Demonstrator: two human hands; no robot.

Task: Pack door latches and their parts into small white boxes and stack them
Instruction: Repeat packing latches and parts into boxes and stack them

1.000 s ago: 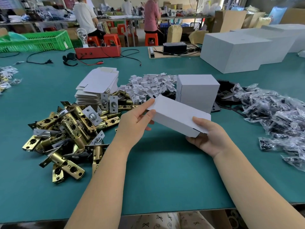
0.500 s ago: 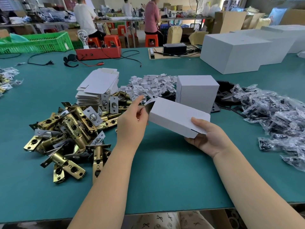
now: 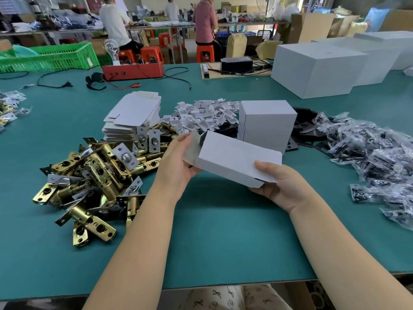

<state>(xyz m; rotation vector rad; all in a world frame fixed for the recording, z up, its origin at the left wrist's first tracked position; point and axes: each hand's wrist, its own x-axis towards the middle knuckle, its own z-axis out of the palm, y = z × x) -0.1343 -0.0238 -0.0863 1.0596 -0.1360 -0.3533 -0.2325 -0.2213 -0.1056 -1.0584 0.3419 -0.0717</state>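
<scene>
Unmarked small white box point(image 3: 232, 161) held above the counter point(image 3: 223, 231).
Left hand point(image 3: 178, 166) gripped its open end, right hand point(image 3: 281, 186) the other; interior hidden.

Green-matted surface point(image 3: 223, 238). Lying on it: brass door latches point(image 3: 93, 175) heaped left; flat box blanks point(image 3: 131, 117) stacked behind; white card inserts point(image 3: 201, 117) centre; stacked white boxes point(image 3: 267, 124); bagged parts point(image 3: 380, 157) right.

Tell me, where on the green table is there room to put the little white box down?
Bare green table lies right under the small white box, between the brass latches and the plastic bags. Beyond the box it is crowded: flat cartons, white clips and stacked boxes.
</scene>
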